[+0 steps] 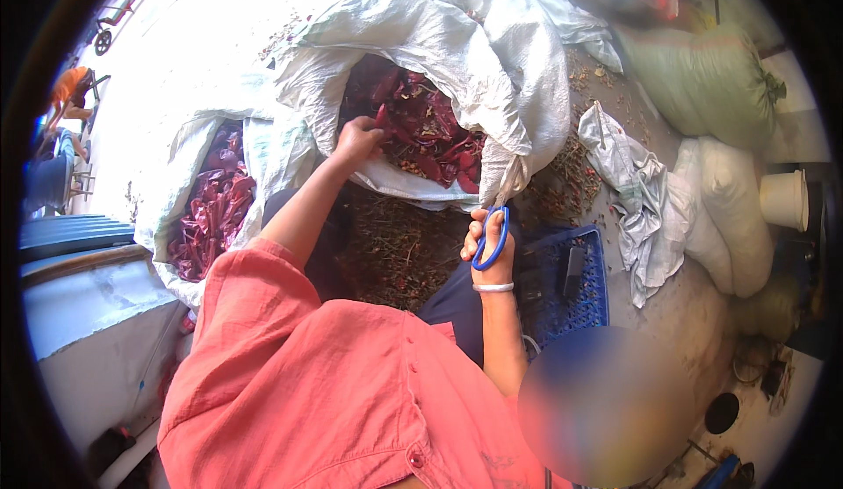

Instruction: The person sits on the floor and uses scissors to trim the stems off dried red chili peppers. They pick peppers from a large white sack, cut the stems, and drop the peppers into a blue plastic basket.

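Note:
My left hand (357, 142) is at the near left side of an open white woven sack (386, 19). Its fingers are closed in a pinch on a dried red chili pepper (381, 117). Inside the sack lie many more dried red chilies (430, 129) with loose pale seeds among them. In my right hand (500, 269) is a pair of scissors (504, 236) with blue handles. The fingers wrap round the handles, and the blades point away from me toward the sack's near right rim. Whether the blades are spread is hard to make out.
Left of me stands a second white sack (162, 217) of red chilies (215, 212). Stems and debris (386, 252) cover the floor between my legs. A blue plastic basket (600, 283) holds a dark object (574, 271). Crumpled sacking (637, 195), full sacks (702, 81) and a white bucket (784, 199) stand at right.

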`<state>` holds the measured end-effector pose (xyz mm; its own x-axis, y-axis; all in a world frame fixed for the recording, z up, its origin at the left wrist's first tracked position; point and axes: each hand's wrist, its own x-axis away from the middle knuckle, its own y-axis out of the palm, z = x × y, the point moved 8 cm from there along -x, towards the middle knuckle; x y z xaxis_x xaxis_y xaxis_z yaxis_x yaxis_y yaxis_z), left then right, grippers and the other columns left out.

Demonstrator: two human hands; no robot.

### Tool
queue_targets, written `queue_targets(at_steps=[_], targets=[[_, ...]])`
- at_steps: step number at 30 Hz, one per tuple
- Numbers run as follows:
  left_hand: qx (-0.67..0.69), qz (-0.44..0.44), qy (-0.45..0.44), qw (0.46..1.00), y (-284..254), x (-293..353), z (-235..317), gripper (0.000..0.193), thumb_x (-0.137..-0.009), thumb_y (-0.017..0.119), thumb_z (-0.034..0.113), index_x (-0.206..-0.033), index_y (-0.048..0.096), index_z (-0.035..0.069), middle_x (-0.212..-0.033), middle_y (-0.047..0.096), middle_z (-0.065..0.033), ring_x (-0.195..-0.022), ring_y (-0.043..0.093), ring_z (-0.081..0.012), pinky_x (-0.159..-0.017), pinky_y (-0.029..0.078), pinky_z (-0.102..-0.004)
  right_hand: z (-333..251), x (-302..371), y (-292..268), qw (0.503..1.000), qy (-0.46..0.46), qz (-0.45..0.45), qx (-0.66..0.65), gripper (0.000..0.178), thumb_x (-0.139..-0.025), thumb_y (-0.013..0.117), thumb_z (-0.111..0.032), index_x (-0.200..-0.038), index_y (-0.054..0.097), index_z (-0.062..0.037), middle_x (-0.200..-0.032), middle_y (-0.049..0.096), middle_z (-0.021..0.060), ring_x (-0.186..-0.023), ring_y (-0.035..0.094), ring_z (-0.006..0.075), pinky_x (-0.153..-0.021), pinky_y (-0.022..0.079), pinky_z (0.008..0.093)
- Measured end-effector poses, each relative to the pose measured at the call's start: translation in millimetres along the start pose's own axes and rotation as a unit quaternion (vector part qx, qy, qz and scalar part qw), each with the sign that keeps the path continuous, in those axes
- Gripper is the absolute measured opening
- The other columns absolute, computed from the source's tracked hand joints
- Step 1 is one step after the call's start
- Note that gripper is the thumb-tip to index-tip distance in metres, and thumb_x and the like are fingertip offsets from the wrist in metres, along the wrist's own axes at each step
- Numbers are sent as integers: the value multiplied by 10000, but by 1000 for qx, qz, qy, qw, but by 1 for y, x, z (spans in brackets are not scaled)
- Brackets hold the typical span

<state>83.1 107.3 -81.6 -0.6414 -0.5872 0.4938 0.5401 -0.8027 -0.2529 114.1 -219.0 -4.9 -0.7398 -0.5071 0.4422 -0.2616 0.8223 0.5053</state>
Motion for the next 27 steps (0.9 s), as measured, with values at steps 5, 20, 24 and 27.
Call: queue_targets(at_steps=[5, 20, 24, 27], targets=[[241, -148, -18, 959, 30, 61, -3, 171, -928, 613, 156, -1070, 592, 62, -927, 634, -29, -703, 628, -136, -584, 493, -267, 32, 23, 6, 997, 65, -52, 5, 578, -900, 540, -586, -1068, 572, -34, -732, 529, -11, -516, 507, 91, -467, 450, 253], [383, -122, 44, 914, -45, 176, -4, 126, -939, 597, 98, -1049, 588, 39, -966, 665, -78, -663, 626, -135, -577, 536, -256, 59, 76, 38, 988, 78, -106, 80, 303, -909, 668, -357, -942, 584, -67, -739, 508, -18, -502, 494, 45, -438, 456, 217], [589, 88, 165, 786, -179, 172, -42, 223, -950, 606, 218, -1088, 546, 53, -1006, 661, -119, -760, 638, -167, -647, 551, -271, 69, 76, 27, 988, 86, -105, 72, 315, -934, 639, -322, -1023, 586, -24, -764, 552, 1, -520, 522, 55, -453, 469, 223], [585, 224, 115, 771, -214, 182, -65, 410, -941, 610, 343, -1179, 475, 37, -1086, 648, -166, -806, 634, -190, -670, 549, -276, 75, 74, 26, 988, 92, -104, 65, 323, -933, 640, -329, -1026, 586, -25, -764, 552, 2, -519, 521, 54, -452, 467, 223]])
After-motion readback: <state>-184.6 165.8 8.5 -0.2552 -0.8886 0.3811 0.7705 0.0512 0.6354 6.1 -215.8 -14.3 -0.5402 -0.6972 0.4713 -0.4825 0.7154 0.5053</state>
